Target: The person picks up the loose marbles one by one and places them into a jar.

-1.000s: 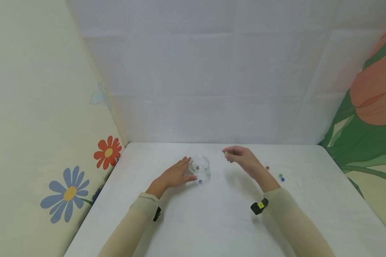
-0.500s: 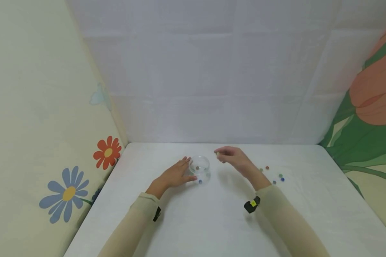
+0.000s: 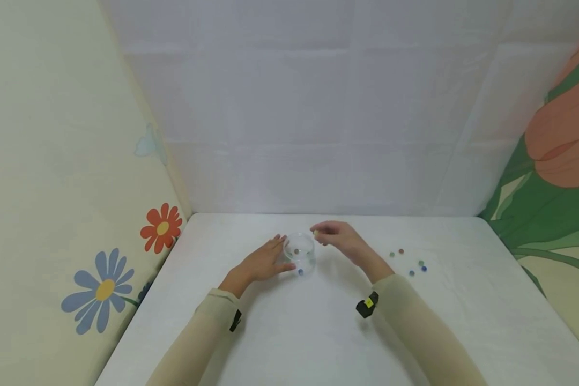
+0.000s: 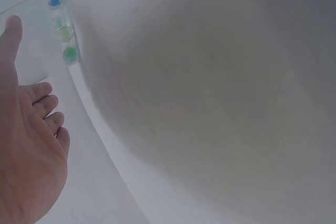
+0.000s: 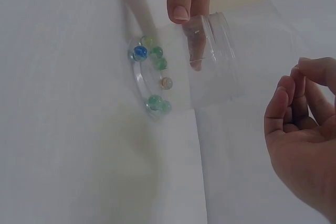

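Two hands flank a jar holding marbles.

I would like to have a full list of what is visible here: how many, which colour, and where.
table: one, white, under the hands
jar: one, clear, on the table towards its far edge
marbles in the jar: several (reflections hide the exact count), blue, green, yellowish, brownish, at the bottom
loose marbles: five, greenish, blue, reddish-brown, right of the jar
held marble: one, yellowish, beside the jar's rim
sheet: one, white, behind the table
left wall: one, cream, flower-painted
right wall: one, cream, green, orange, flower-painted
sleeves: two, beige
wrist cameras: two, black
left hand: one, at the jar's left side
right hand: one, pinching the held marble
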Tool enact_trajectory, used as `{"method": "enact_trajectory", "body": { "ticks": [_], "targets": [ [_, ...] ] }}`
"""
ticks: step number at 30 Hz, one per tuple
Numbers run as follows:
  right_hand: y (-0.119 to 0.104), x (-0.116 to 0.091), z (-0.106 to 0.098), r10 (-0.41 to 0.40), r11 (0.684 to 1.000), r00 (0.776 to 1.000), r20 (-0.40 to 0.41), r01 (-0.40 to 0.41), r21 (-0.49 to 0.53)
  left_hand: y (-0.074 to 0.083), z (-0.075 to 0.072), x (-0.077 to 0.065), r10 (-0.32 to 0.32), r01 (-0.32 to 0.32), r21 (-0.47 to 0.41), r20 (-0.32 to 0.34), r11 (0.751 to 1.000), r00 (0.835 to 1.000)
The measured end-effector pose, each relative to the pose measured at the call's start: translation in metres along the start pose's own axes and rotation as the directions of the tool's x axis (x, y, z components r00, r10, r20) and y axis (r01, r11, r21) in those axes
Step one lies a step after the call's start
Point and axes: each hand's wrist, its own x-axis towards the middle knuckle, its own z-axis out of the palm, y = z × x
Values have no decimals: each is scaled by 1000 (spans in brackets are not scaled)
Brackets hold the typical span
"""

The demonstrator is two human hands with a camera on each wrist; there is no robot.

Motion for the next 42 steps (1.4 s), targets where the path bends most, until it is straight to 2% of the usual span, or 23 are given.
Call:
{"method": "enact_trajectory", "body": {
  "ticks": [15, 21, 26, 42],
  "targets": [
    [-1, 14, 16, 36, 999, 998, 54, -35, -4, -1, 1, 3, 7, -8, 46, 10, 999, 1000],
    [-1, 17, 19, 66, 997, 997, 41, -64, -52, -2, 3, 4, 12, -13, 48, 5, 999, 1000],
    [-2, 17, 19, 76, 996, 996, 47, -74, -50, -3, 5, 5, 17, -17, 51, 2, 999, 1000],
    [-9, 1, -2, -16, 981, 997, 82, 32, -193, -1, 2, 2, -5, 4, 25, 18, 1000, 1000]
  ]
}}
